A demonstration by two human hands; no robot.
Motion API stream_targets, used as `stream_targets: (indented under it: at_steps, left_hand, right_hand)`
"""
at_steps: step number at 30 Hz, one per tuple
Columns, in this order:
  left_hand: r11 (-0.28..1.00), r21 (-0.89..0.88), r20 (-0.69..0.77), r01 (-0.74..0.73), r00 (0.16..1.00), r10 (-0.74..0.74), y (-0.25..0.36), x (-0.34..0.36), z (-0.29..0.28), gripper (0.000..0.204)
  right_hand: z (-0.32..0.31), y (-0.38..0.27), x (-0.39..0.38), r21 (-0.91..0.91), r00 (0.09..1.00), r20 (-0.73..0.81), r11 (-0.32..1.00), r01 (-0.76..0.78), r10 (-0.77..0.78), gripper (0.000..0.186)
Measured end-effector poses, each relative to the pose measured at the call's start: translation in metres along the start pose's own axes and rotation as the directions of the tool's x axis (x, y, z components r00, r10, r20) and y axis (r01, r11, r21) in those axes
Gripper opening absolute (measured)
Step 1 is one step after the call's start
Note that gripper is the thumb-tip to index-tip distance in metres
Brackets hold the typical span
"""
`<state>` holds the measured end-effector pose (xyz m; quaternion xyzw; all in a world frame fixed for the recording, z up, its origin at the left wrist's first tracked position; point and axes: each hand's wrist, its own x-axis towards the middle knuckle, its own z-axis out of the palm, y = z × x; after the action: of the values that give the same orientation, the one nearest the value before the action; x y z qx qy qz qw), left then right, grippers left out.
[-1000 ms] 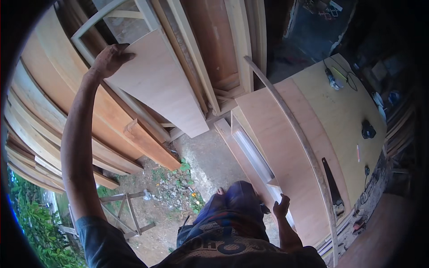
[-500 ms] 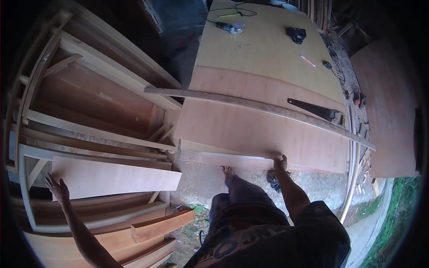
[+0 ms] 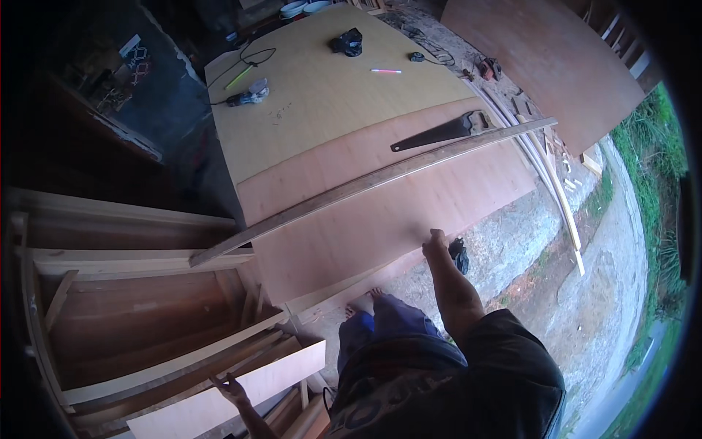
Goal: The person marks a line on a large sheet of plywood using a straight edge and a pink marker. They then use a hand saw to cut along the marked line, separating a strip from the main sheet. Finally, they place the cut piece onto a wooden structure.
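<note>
My left hand is at the upper edge of a pale plywood strip, fingers apart. That strip lies across the wooden frame at the lower left. My right hand is closed at the near edge of a reddish plywood sheet, its fingertips partly hidden. A long straight wooden batten crosses the sheet at a slant and reaches past both sides. Above the batten rests a handsaw. The sheet lies over a larger yellowish board.
On the yellowish board are an angle grinder with its cord, a black plastic bag and a pink-and-white pen. Long pale strips run along the right side. A large brown panel leans beyond, near grass.
The view has turned to the right, shifting everything in it. My left hand has moved from the strip's far left end toward its middle. My right hand stays at the sheet's near edge.
</note>
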<state>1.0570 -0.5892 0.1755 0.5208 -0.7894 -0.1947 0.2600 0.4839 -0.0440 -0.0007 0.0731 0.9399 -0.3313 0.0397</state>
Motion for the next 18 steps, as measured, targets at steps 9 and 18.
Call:
stream_targets:
  at_steps: [9, 18]
  left_hand:
    - [0.888, -0.001, 0.424, -0.460, 0.804, 0.417, 0.169, -0.034, 0.151, 0.080]
    - [0.676, 0.065, 0.332, -0.734, 0.655, 0.679, 0.282, 0.072, 0.164, 0.064]
  right_hand:
    - [-0.031, 0.024, 0.028, 0.303, 0.972, -0.236, 0.950, 0.076, -0.002, 0.027]
    - [-0.152, -0.181, 0.049, 0.997, 0.942, -0.049, 0.069, 0.027, 0.333, 0.020]
